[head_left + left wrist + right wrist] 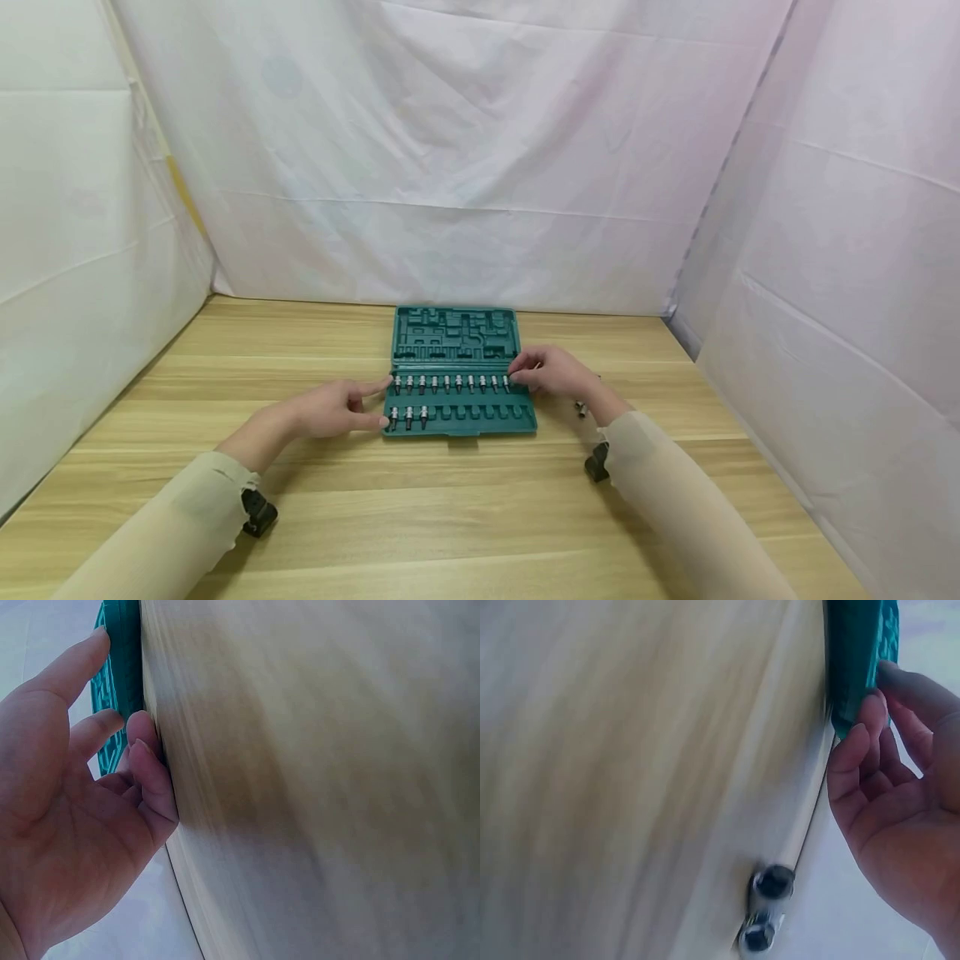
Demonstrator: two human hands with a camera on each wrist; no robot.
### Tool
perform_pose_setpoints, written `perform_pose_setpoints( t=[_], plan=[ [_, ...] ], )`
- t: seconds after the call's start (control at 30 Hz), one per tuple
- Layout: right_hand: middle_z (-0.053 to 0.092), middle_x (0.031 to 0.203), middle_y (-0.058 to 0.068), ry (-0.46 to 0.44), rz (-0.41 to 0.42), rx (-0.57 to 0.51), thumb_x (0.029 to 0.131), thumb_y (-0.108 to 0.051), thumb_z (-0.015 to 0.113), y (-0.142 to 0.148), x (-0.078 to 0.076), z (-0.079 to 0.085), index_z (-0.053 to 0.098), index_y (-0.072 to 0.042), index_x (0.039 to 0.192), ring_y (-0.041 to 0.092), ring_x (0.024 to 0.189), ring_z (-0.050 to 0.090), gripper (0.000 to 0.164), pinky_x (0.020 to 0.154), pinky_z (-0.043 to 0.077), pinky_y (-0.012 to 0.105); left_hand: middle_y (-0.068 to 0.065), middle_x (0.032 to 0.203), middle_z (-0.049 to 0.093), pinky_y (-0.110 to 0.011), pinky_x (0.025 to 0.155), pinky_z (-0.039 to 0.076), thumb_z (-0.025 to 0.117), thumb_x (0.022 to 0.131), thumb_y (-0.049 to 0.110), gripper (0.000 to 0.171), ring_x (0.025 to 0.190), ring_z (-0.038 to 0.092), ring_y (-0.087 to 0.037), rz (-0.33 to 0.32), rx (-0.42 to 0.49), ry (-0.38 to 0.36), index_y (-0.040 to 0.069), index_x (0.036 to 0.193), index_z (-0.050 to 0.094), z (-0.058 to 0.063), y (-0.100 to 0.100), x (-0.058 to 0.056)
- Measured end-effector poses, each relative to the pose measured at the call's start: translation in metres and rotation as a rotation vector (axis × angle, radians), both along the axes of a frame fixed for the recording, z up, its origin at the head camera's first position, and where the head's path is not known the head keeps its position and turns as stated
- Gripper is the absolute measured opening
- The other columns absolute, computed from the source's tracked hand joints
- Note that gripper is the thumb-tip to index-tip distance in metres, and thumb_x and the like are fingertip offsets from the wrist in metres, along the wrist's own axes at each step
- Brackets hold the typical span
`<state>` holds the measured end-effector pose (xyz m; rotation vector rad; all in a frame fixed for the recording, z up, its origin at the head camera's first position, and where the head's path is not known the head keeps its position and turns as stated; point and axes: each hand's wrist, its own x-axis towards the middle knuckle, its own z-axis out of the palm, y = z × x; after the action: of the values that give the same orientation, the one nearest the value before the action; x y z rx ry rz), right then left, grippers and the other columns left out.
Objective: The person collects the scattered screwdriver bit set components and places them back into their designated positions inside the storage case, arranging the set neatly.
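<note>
An open green plastic case point(450, 398) lies on the table, with bit sockets point(447, 383) filling its upper row and a few bit sockets point(408, 417) at the left of its lower row. My left hand point(330, 408) touches the case's left edge with spread thumb and forefinger; in the left wrist view the other fingers point(154, 776) are bent beside it. At the right end of the upper row, my right hand point(551, 371) pinches the last bit socket point(506, 382) with thumb and forefinger. The right wrist view hides that socket behind the case wall point(855, 660).
Loose sockets point(581, 409) lie on the table right of the case, partly hidden by my right forearm; the right wrist view shows two round socket ends point(772, 883). The raised lid point(456, 333) has moulded recesses. White cloth point(450, 167) hangs behind the wooden table point(420, 517).
</note>
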<state>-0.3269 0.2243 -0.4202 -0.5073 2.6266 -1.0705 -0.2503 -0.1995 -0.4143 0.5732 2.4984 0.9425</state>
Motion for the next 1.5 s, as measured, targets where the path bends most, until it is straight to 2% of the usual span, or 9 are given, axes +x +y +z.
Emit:
perform_pose_setpoints(
  t=[0.17,0.27,0.43,0.6,0.8,0.9,1.1,1.27,1.5],
  plan=[
    [0.076,0.114,0.005,0.036,-0.034,-0.018,0.108,-0.035,0.072,0.020,0.000,0.002,0.080,-0.022,0.120,0.023,0.096,0.068,0.020,0.084,0.059,0.039,-0.001,0.081,0.049,-0.029,0.062,0.039,0.077,0.104,0.043,0.084,0.071,0.042,-0.017,-0.003,0.001,0.002,0.023,0.174,0.034,0.001,0.000,-0.001],
    [0.076,0.118,0.009,0.033,-0.049,-0.042,0.108,-0.039,0.072,0.034,0.000,0.004,0.078,-0.016,0.126,0.025,0.095,0.068,0.030,0.083,0.058,0.041,-0.001,0.080,0.049,-0.029,0.062,0.039,0.076,0.104,0.042,0.084,0.071,0.042,-0.017,-0.010,-0.001,0.005,0.022,0.174,0.034,0.002,0.000,-0.001],
    [0.073,0.110,0.021,0.009,-0.076,-0.089,0.108,-0.039,0.071,0.059,0.002,0.007,0.074,-0.006,0.132,0.031,0.086,0.065,0.040,0.075,0.056,0.042,-0.002,0.081,0.050,-0.029,0.062,0.039,0.076,0.104,0.043,0.084,0.071,0.043,-0.016,-0.017,-0.009,0.017,0.021,0.174,0.034,0.001,-0.001,-0.002],
    [0.073,0.113,0.021,0.008,-0.111,-0.085,0.109,-0.036,0.070,0.082,0.008,0.006,0.073,-0.004,0.134,0.029,0.090,0.065,0.040,0.079,0.057,0.040,-0.002,0.082,0.052,-0.029,0.062,0.040,0.076,0.104,0.044,0.085,0.072,0.044,-0.017,-0.015,-0.008,0.015,0.022,0.174,0.034,0.000,0.000,-0.001],
    [0.075,0.122,0.013,0.035,-0.157,-0.063,0.108,-0.031,0.072,0.107,0.017,0.002,0.076,-0.006,0.129,0.024,0.104,0.068,0.033,0.090,0.059,0.037,-0.002,0.082,0.051,-0.029,0.062,0.040,0.077,0.103,0.044,0.085,0.072,0.043,-0.017,-0.013,-0.005,0.008,0.023,0.174,0.034,0.001,0.001,0.000],
    [0.076,0.119,0.011,0.032,-0.159,-0.062,0.107,-0.030,0.073,0.117,0.021,0.000,0.078,-0.008,0.126,0.020,0.100,0.067,0.029,0.086,0.058,0.034,-0.002,0.082,0.051,-0.029,0.062,0.040,0.077,0.104,0.044,0.085,0.072,0.043,-0.017,-0.010,-0.005,0.003,0.024,0.174,0.033,0.002,0.001,0.000],
    [0.075,0.111,0.013,-0.047,-0.093,-0.056,0.105,-0.020,0.075,0.134,0.033,-0.002,0.077,-0.008,0.124,0.020,0.088,0.067,0.022,0.075,0.059,0.034,-0.003,0.084,0.051,-0.030,0.064,0.041,0.076,0.104,0.044,0.085,0.074,0.044,-0.018,-0.015,-0.013,0.009,0.023,0.174,0.033,0.003,0.001,-0.001],
    [0.075,0.117,0.013,-0.081,-0.017,-0.011,0.103,-0.013,0.074,0.140,0.038,-0.002,0.076,-0.008,0.127,0.023,0.097,0.069,0.025,0.079,0.061,0.036,-0.003,0.084,0.052,-0.031,0.064,0.041,0.075,0.105,0.044,0.085,0.074,0.044,-0.018,-0.017,-0.016,0.012,0.023,0.174,0.032,0.001,-0.001,-0.002],
    [0.076,0.115,0.010,-0.077,0.003,0.053,0.101,-0.012,0.076,0.138,0.039,-0.002,0.077,-0.011,0.126,0.023,0.097,0.067,0.025,0.078,0.060,0.034,-0.003,0.084,0.053,-0.030,0.064,0.041,0.076,0.104,0.046,0.086,0.074,0.044,-0.017,-0.015,-0.014,0.012,0.024,0.174,0.032,-0.002,-0.001,-0.002]
  ],
)
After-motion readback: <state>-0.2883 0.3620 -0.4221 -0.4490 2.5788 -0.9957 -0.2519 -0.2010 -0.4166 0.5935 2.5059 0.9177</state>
